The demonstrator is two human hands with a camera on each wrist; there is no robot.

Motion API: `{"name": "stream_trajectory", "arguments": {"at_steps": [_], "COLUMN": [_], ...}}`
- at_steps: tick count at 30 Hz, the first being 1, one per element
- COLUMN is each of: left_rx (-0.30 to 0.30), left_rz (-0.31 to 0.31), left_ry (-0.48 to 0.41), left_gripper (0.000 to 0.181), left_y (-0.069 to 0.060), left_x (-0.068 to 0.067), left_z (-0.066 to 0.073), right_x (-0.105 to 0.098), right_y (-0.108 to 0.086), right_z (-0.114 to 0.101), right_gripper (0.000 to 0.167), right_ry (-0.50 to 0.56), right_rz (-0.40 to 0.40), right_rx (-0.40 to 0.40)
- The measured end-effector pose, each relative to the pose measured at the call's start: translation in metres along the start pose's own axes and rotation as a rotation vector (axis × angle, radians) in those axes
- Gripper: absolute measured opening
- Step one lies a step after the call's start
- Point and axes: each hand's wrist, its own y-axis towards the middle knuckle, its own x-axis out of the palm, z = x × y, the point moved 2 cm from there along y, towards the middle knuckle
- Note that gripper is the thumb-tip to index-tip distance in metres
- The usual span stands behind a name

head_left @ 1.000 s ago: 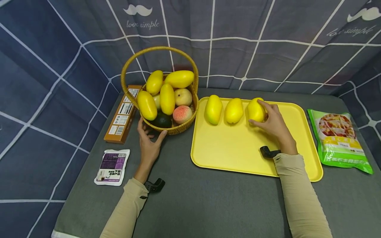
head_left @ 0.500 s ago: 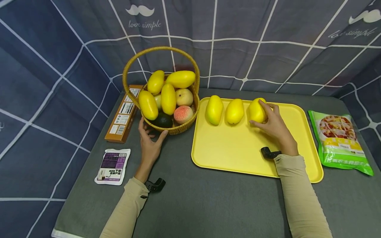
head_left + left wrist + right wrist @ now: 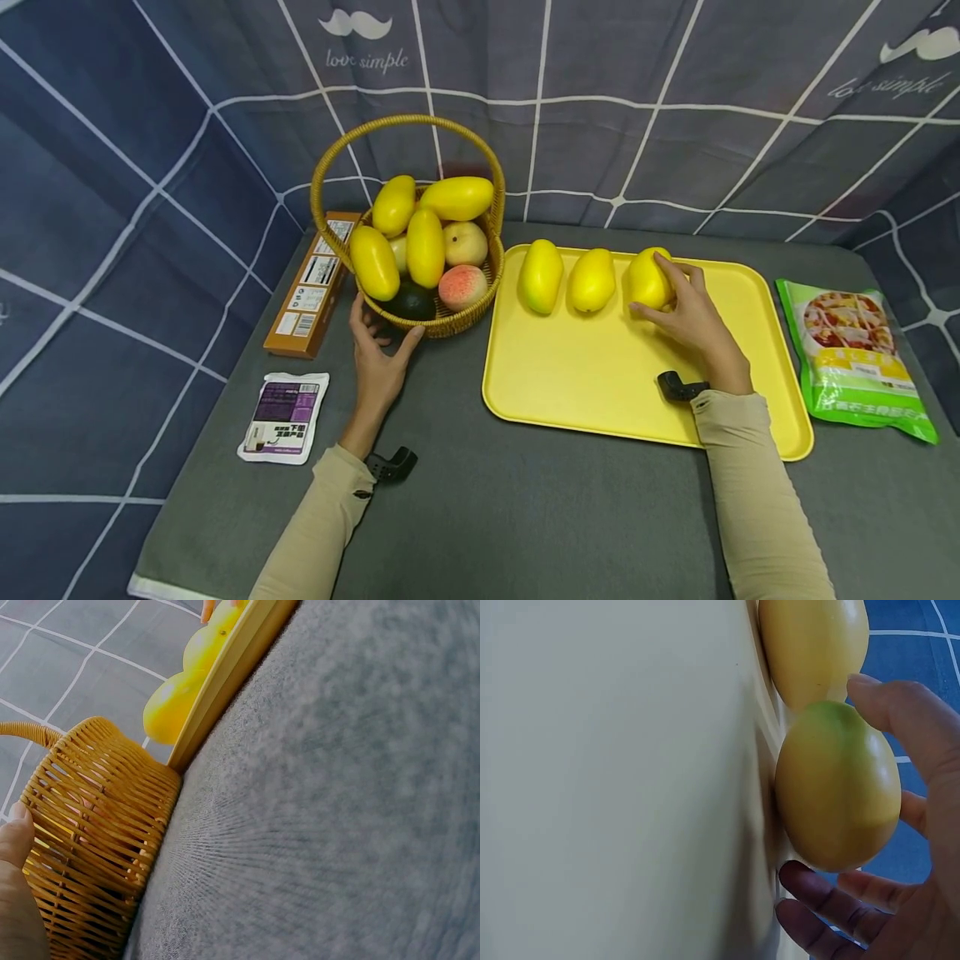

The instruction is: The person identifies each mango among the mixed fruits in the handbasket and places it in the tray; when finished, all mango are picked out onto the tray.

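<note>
On the yellow tray [image 3: 570,367], a row of yellow mangoes lies along the far edge. The rightmost mango [image 3: 649,279] sits between the thumb and fingers of my right hand [image 3: 693,321]; up close, this mango [image 3: 838,787] has a green patch near the thumb. Left of it are a second mango [image 3: 592,280] and a third mango [image 3: 541,277]. My left hand [image 3: 378,362] holds the near left side of a wicker basket [image 3: 468,321], its thumb [image 3: 16,832] against the wall; its other fingertips are partly hidden. Inside are several yellow mangoes, a peach [image 3: 462,287], a dark avocado [image 3: 410,302] and pale round fruits.
Left of the basket lies a long brown box [image 3: 311,292], with a white and purple packet [image 3: 285,417] nearer the front. A green food bag [image 3: 855,358] lies right of the tray. The basket's tall handle [image 3: 408,121] arches over the fruit, before a grid-patterned curtain [image 3: 577,150].
</note>
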Motion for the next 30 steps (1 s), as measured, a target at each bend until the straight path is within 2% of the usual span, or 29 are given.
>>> {"name": "stream_trajectory", "arguments": {"at_steps": [7, 12, 15, 19, 22, 26, 30], "left_rx": [-0.006, -0.015, -0.012, -0.011, -0.015, -0.02, -0.023], "left_rz": [-0.002, -0.008, -0.007, -0.01, -0.01, -0.007, -0.006], "left_ry": [-0.006, -0.01, -0.013, -0.014, -0.012, -0.012, -0.013], "left_gripper": [0.093, 0.093, 0.092, 0.093, 0.093, 0.093, 0.093], "left_y": [-0.003, -0.002, -0.002, 0.0, 0.0, -0.001, -0.001], "left_x": [-0.001, -0.002, -0.002, -0.002, -0.002, -0.002, -0.001], "left_z": [0.002, 0.002, 0.002, 0.003, 0.003, 0.002, 0.001], "right_x": [-0.001, -0.001, 0.005, 0.019, 0.032, 0.054, 0.078], "right_y": [-0.002, -0.003, -0.001, 0.004, 0.007, 0.012, 0.017], "right_z": [-0.006, -0.019, -0.034, -0.058, -0.082, -0.118, -0.15], "right_gripper": [0.092, 0.09, 0.09, 0.09, 0.088, 0.079, 0.075], "right_ry": [-0.038, -0.069, -0.084, -0.087, -0.056, 0.025, 0.072], "right_rz": [0.01, 0.069, 0.139, 0.218, 0.242, 0.225, 0.144], "right_rx": [0.005, -0.025, -0.106, -0.275, -0.408, -0.554, -0.633]}}
